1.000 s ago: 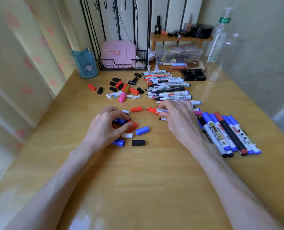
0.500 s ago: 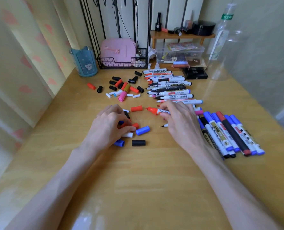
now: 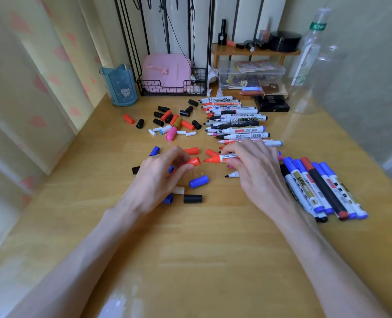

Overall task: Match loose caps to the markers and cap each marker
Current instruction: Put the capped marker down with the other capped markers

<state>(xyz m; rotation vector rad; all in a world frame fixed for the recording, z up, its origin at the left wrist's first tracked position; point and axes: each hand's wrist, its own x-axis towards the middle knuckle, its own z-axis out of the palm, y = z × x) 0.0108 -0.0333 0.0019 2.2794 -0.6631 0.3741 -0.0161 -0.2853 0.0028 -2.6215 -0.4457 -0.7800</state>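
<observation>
Pink case [image 3: 167,72] in wire basket [image 3: 142,86] beyond caps [image 3: 187,124]

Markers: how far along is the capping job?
Done: a batch of capped markers lies at the right. In hand: the left hand pinches a red cap, the right hand holds an uncapped red marker, tip facing the cap, not yet joined. Left: the row of uncapped markers and many loose caps farther back.
</observation>
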